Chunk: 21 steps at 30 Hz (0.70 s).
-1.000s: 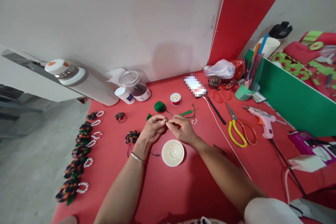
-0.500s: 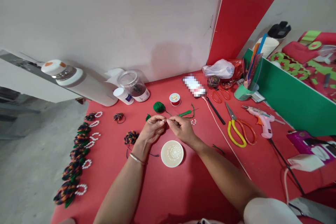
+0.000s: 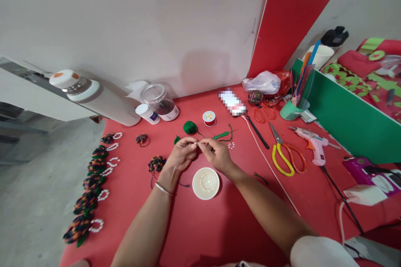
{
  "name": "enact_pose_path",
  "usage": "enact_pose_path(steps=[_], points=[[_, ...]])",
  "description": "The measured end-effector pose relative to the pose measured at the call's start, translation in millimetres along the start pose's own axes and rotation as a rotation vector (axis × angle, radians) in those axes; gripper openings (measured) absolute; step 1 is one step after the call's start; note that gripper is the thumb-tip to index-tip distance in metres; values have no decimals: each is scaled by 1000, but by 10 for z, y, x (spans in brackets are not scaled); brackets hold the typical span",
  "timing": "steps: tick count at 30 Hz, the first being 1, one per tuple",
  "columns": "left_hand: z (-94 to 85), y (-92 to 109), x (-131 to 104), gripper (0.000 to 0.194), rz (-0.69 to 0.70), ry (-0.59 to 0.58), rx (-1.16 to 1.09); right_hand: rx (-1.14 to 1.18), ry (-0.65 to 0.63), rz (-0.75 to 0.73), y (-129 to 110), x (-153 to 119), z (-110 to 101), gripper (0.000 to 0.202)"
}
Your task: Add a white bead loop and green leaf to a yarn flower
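My left hand (image 3: 184,152) and my right hand (image 3: 216,153) meet fingertip to fingertip above the table, each closed in a pinch. A tiny pale spot shows where the fingertips meet; it is too small to name. Just below them stands a cream bowl (image 3: 195,192) with small white pearl beads (image 3: 209,182) in it. Beside my right hand lies a short string of white beads (image 3: 231,145), near a green-handled tool (image 3: 221,135). Behind the hands are a green yarn ball (image 3: 189,127) and a spool of red thread (image 3: 209,118). A multicoloured yarn piece (image 3: 156,164) lies by my left wrist.
Several yarn pieces with bead loops (image 3: 86,202) line the left edge of the red table (image 3: 194,233). A flask (image 3: 109,102) and a clear jar (image 3: 163,102) stand behind. Scissors (image 3: 283,154), a glue gun (image 3: 315,142) and a phone cable (image 3: 269,162) lie on the right.
Almost nothing differs. Both hands keep the same pinch in the same place, and the view has shifted very slightly.
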<state>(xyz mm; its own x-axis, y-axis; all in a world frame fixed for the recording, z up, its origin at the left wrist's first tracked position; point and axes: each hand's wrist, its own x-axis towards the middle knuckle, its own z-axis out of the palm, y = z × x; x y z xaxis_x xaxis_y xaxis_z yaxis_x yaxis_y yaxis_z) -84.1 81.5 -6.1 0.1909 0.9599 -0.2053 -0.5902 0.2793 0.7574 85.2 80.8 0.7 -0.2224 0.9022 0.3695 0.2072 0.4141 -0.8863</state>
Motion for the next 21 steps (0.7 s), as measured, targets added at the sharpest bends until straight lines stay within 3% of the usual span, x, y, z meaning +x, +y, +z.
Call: enact_pose_path(steps=[12,21], points=[[24,5,-11,20,6,-21,4,-123,22,-77,55,-16,50,24],[79,-17,-13,24,40,42,40,-156,35,-155,63,-2,45,24]])
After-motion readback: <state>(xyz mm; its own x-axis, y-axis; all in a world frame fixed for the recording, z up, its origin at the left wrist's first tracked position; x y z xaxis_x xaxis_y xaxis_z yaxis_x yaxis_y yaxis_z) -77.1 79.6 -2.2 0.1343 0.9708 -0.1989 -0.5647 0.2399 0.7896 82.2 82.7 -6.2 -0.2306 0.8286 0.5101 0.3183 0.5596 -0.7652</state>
